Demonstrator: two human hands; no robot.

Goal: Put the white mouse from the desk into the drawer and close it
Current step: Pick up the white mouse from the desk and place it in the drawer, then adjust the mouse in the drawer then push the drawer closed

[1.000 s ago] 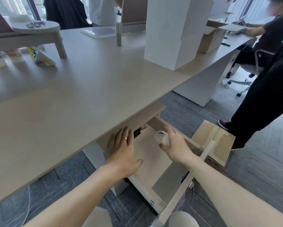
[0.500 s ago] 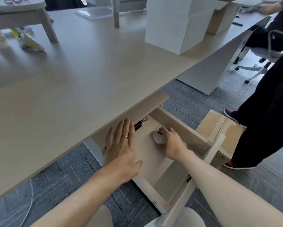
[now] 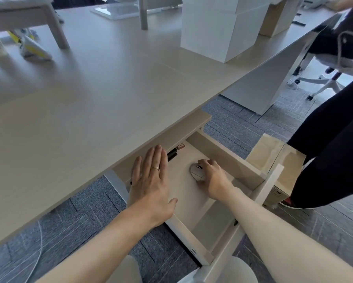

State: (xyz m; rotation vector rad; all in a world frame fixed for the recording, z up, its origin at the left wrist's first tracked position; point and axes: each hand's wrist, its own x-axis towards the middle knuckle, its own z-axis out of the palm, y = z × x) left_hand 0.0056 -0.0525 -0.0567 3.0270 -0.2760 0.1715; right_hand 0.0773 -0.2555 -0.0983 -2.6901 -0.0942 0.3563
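The drawer [image 3: 228, 156] under the pale desk [image 3: 89, 111] is pulled out wide. The white mouse [image 3: 196, 171] rests on the drawer floor, near the right wall. My right hand [image 3: 213, 178] curls over its right side, fingers still wrapped on it. My left hand [image 3: 151, 180] lies flat, fingers spread, over the drawer's left edge just below the desk lip. It holds nothing and wears a ring.
Black pens [image 3: 172, 154] lie at the drawer's back. A cardboard box [image 3: 277, 160] stands right of the drawer, with a person's dark legs [image 3: 330, 152] beside it. White boxes [image 3: 218, 27] stand on the desk, an office chair [image 3: 335, 64] at far right.
My right hand has carried the mouse down from above the drawer and set it on the drawer floor. My left hand has stayed flat at the drawer's left edge.
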